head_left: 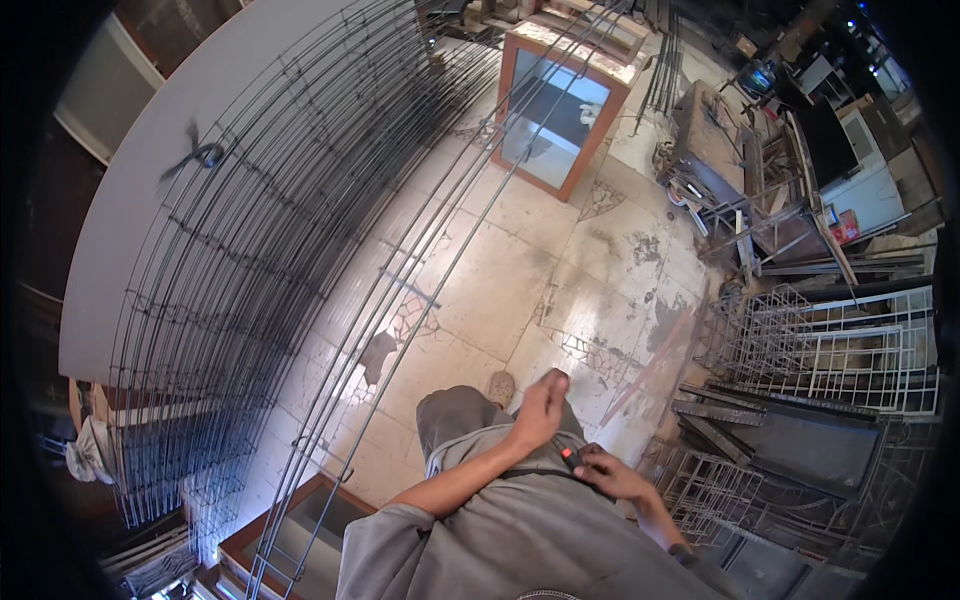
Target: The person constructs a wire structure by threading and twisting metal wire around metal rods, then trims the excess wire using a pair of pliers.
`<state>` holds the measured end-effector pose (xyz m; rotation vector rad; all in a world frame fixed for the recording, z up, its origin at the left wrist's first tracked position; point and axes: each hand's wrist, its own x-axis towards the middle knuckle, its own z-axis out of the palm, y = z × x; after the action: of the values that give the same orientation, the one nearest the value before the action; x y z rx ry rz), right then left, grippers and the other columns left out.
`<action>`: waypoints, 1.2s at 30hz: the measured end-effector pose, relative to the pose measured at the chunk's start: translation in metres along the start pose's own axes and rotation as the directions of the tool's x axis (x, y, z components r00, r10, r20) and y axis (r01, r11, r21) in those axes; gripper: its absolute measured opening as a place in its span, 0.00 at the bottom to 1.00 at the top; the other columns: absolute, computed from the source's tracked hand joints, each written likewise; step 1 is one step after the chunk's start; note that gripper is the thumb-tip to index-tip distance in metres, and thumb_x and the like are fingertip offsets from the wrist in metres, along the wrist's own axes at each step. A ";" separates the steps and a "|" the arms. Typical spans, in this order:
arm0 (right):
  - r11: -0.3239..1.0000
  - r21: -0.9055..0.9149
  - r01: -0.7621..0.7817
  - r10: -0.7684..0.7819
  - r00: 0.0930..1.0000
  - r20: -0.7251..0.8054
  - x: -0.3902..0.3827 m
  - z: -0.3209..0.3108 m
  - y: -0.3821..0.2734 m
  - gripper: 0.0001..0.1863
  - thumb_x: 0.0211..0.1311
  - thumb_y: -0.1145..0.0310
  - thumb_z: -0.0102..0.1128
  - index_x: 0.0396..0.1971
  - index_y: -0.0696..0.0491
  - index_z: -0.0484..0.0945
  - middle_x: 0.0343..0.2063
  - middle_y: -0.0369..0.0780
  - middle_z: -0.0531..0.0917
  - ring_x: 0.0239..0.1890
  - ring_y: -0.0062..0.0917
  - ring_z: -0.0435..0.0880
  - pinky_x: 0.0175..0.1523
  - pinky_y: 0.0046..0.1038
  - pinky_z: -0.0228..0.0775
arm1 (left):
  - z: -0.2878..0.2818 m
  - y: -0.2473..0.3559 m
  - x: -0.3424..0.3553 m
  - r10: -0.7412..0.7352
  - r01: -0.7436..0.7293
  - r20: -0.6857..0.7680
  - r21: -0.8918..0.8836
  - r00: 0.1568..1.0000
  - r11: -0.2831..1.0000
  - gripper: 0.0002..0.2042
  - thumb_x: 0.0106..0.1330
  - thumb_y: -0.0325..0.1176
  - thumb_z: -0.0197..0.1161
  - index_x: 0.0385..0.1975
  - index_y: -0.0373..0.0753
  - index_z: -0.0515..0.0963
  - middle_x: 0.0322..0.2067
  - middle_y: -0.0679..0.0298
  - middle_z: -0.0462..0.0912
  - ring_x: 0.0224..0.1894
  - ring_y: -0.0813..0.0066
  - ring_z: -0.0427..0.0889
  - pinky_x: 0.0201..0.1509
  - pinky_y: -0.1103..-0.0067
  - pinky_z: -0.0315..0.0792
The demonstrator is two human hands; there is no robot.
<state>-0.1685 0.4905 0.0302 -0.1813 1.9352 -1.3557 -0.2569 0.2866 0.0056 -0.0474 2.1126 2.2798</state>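
Note:
In front of my lap is my left hand (541,412), its fingers pressed together and curled; whether anything is inside them I cannot make out. My right hand (612,474) is closed at my waist around a small dark handle-like thing (570,458) with a bright orange-red end. Left of my hands, a long narrow cage of thin steel rods (400,290) with short cross ties runs from lower left to the top. Its far part passes over a wooden-framed glass cabinet (560,115), its near part over another wooden frame (235,545). Neither hand touches the cage.
Many tied steel rods (260,200) lean against a pale panel (110,230) on the left. To the right lie white wire grids (870,350), dark metal frames (810,450) and piled scrap wood (770,190). The tiled floor (500,270) has broken-tile patches.

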 end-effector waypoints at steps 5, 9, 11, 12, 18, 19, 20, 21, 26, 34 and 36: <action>0.993 -0.108 0.039 -0.055 0.986 -0.156 0.004 -0.015 -0.030 0.16 0.60 0.62 0.69 0.29 0.59 0.74 0.42 0.43 0.70 0.49 0.35 0.67 0.54 0.32 0.62 | 0.008 0.026 0.108 -0.300 -0.008 -0.386 -0.625 0.873 0.781 0.18 0.79 0.47 0.41 0.29 0.42 0.64 0.21 0.70 0.62 0.20 0.82 0.58 0.25 0.82 0.56; 0.990 0.138 -0.039 0.077 0.955 -0.286 0.021 -0.036 -0.037 0.13 0.56 0.70 0.71 0.34 0.57 0.76 0.45 0.42 0.71 0.53 0.27 0.67 0.48 0.29 0.70 | -0.022 0.043 0.184 -0.368 -0.006 -0.115 -0.959 0.923 0.283 0.10 0.77 0.40 0.49 0.36 0.40 0.67 0.30 0.66 0.65 0.28 0.78 0.61 0.32 0.81 0.61; 0.957 0.291 -0.004 0.115 0.923 -0.367 0.046 -0.057 -0.045 0.16 0.56 0.73 0.69 0.43 0.57 0.75 0.44 0.39 0.73 0.47 0.25 0.73 0.46 0.26 0.70 | -0.026 0.060 0.212 -0.326 0.003 -0.080 -0.969 0.942 0.246 0.09 0.77 0.38 0.49 0.37 0.40 0.67 0.30 0.66 0.65 0.28 0.78 0.62 0.33 0.81 0.62; 0.912 0.410 -0.029 0.199 0.904 -0.378 0.062 -0.072 -0.051 0.18 0.56 0.74 0.68 0.46 0.58 0.74 0.44 0.39 0.74 0.44 0.25 0.75 0.45 0.25 0.70 | -0.026 0.064 0.228 -0.303 -0.002 -0.072 -0.975 0.950 0.224 0.08 0.77 0.37 0.50 0.40 0.40 0.68 0.30 0.66 0.65 0.27 0.78 0.61 0.31 0.82 0.62; 0.345 0.938 0.025 0.549 0.805 -0.223 0.142 -0.154 -0.011 0.24 0.65 0.72 0.58 0.61 0.54 0.66 0.49 0.47 0.79 0.37 0.24 0.80 0.46 0.30 0.76 | -0.021 0.087 0.302 -0.322 0.050 -0.019 -0.977 0.947 0.206 0.07 0.77 0.40 0.49 0.42 0.46 0.67 0.28 0.69 0.65 0.23 0.84 0.61 0.20 0.89 0.57; 0.401 0.916 0.011 0.584 0.767 -0.265 0.155 -0.167 -0.010 0.26 0.65 0.72 0.58 0.62 0.54 0.64 0.49 0.48 0.79 0.36 0.24 0.80 0.46 0.30 0.77 | -0.021 0.089 0.313 -0.320 0.066 -0.008 -0.973 0.948 0.220 0.07 0.77 0.41 0.49 0.42 0.46 0.67 0.28 0.69 0.65 0.22 0.84 0.61 0.19 0.89 0.56; 0.456 0.890 -0.009 0.615 0.727 -0.308 0.166 -0.181 -0.010 0.27 0.66 0.71 0.58 0.64 0.54 0.63 0.50 0.48 0.79 0.36 0.25 0.80 0.46 0.31 0.77 | -0.022 0.093 0.325 -0.389 0.087 -0.008 -0.971 0.921 0.225 0.08 0.77 0.43 0.48 0.42 0.48 0.67 0.26 0.70 0.65 0.19 0.86 0.58 0.17 0.89 0.54; 0.588 0.808 -0.039 0.603 0.687 -0.405 0.181 -0.192 -0.024 0.30 0.66 0.71 0.58 0.66 0.53 0.60 0.50 0.48 0.78 0.37 0.25 0.80 0.46 0.32 0.77 | -0.022 0.095 0.334 -0.389 0.112 0.000 -0.957 0.921 0.267 0.08 0.77 0.44 0.48 0.42 0.48 0.67 0.25 0.71 0.64 0.18 0.86 0.57 0.17 0.89 0.54; 0.974 0.225 -0.037 0.197 0.636 -0.746 0.270 -0.279 -0.054 0.41 0.64 0.70 0.62 0.72 0.53 0.49 0.55 0.49 0.76 0.49 0.31 0.79 0.55 0.31 0.73 | -0.033 0.105 0.355 -0.346 0.178 -0.032 -0.813 0.938 0.555 0.12 0.78 0.47 0.46 0.38 0.46 0.66 0.21 0.71 0.63 0.17 0.86 0.56 0.18 0.88 0.52; 0.710 -0.672 0.213 -0.629 0.622 -0.467 0.475 -0.508 -0.206 0.34 0.61 0.66 0.68 0.65 0.56 0.65 0.54 0.50 0.79 0.56 0.36 0.80 0.61 0.34 0.68 | -0.041 0.115 0.368 -0.289 0.146 -0.310 -0.410 0.906 0.900 0.21 0.80 0.45 0.42 0.24 0.40 0.63 0.19 0.72 0.60 0.21 0.86 0.56 0.23 0.84 0.51; 0.583 -0.795 0.168 -0.664 0.662 -0.348 0.525 -0.551 -0.243 0.31 0.61 0.67 0.66 0.64 0.57 0.67 0.51 0.53 0.80 0.52 0.42 0.81 0.57 0.35 0.72 | -0.034 0.116 0.377 -0.320 0.132 -0.445 -0.403 0.836 0.906 0.21 0.79 0.44 0.43 0.22 0.41 0.63 0.18 0.73 0.59 0.20 0.86 0.55 0.23 0.84 0.50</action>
<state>-0.9655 0.5328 0.0631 -0.7347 3.1235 -0.8972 -0.6391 0.2449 0.1016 -0.9550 1.6821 2.6653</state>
